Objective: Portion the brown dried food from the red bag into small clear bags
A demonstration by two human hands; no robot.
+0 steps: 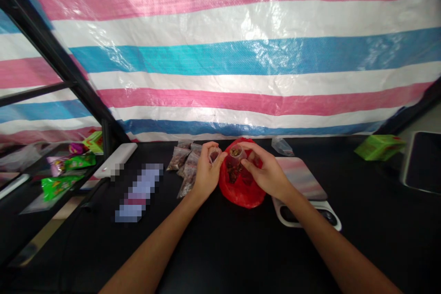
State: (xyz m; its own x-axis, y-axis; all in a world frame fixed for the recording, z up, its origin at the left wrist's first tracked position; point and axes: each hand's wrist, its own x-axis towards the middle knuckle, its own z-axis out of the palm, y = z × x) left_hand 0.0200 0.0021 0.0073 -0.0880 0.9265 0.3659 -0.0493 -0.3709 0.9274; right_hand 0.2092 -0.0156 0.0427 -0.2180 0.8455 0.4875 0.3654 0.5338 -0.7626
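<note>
Head view, looking down along both forearms onto a black bench (pixel 220 248). Forearms run in from the near edge and converge toward the middle of the bench, near its far edge.

Left hand (pixel 206 172): wrist bent, fingers curled, thumb and forefinger pinched on the rim of a small clear bag (pixel 214 154). Cannot tell what the bag holds.

Right hand (pixel 267 172): palm turned inward, fingers closed around a small clear cup (pixel 236 152) with brown bits in it, tilted toward the left hand. Both hands close together, fingertips nearly meeting.

Red plastic bag (pixel 241 190) sits open on the bench directly under and between the hands; dark brown pieces visible inside.

Filled clear packets (pixel 182 161) lie in a loose heap just left of the left hand, touching each other.

White scale (pixel 303 183) with a striped reflection on its platform lies just right of the red bag, under the right wrist. One more clear packet (pixel 282 146) beyond it, toward the far edge.

Green box (pixel 379 146) at the far right corner. Green snack wrappers (pixel 65 174) on a lower shelf off the left edge. Striped tarp (pixel 241 55) hangs behind the far edge.
</note>
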